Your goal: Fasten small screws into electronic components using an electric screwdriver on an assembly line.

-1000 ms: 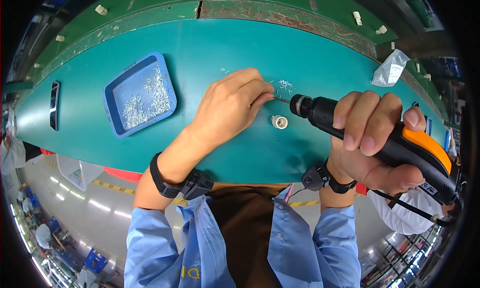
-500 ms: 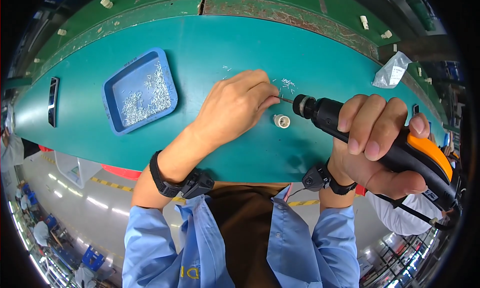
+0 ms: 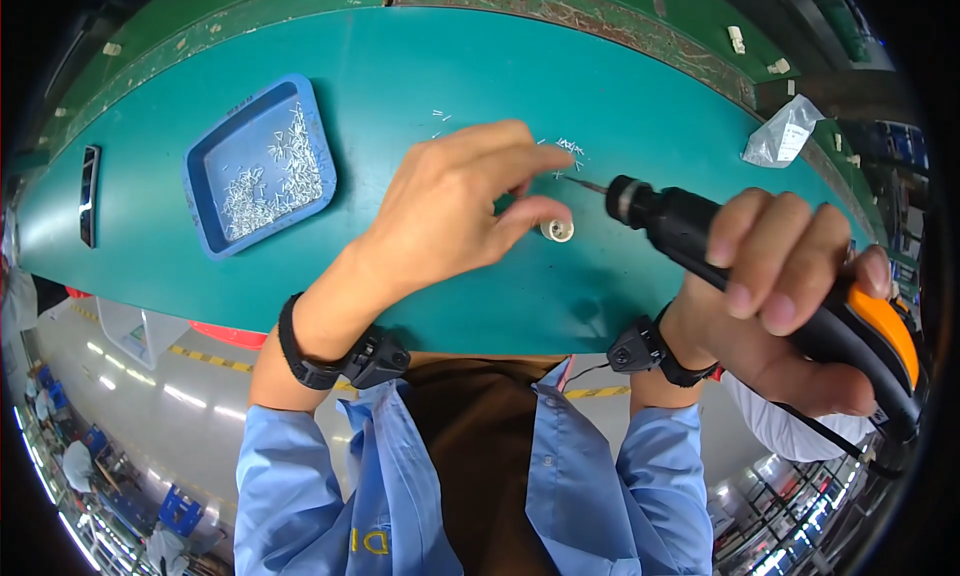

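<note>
- Our right hand (image 3: pixel 790 296) grips the black-and-orange electric screwdriver (image 3: pixel 760 266), bit toward loose screws (image 3: pixel 570 148).
- Our left hand (image 3: pixel 450 211) pinches beside the small white part (image 3: pixel 557 230) on the green bench (image 3: pixel 400 76).

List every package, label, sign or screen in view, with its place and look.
Plastic bag: far right of the green table, small, crumpled, clear to whitish.
Phone: far left of the table, flat, slim dark slab with a dark screen.
No signs or labels show clearly.
</note>
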The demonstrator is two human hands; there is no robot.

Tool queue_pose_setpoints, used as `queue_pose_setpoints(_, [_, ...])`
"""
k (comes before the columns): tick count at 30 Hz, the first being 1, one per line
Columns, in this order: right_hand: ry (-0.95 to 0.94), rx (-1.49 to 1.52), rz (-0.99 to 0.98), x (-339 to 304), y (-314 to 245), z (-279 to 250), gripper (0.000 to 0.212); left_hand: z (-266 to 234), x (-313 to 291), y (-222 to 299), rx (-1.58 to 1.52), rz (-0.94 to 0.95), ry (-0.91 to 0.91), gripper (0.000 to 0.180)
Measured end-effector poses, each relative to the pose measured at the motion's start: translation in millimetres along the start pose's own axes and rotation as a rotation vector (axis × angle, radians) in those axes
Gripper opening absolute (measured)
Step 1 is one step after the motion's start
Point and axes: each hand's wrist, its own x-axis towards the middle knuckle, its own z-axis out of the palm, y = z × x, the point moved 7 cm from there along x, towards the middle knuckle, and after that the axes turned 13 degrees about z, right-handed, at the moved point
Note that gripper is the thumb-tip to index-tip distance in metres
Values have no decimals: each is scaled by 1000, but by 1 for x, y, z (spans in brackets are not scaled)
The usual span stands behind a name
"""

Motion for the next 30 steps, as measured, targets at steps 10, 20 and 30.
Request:
queue_pose_setpoints(10, [-32,48,150,0,-13,-1,66,25,-12,-3,-247,-114,-159,35])
queue_pose_setpoints(20, [-192,3,307,7,5,15,74,35,-13,-2,-267,-64,-194,24])
queue_pose_setpoints(30, [-350,-59,324,8,9,20,76,37,-15,-3,-283,-134,-257,24])
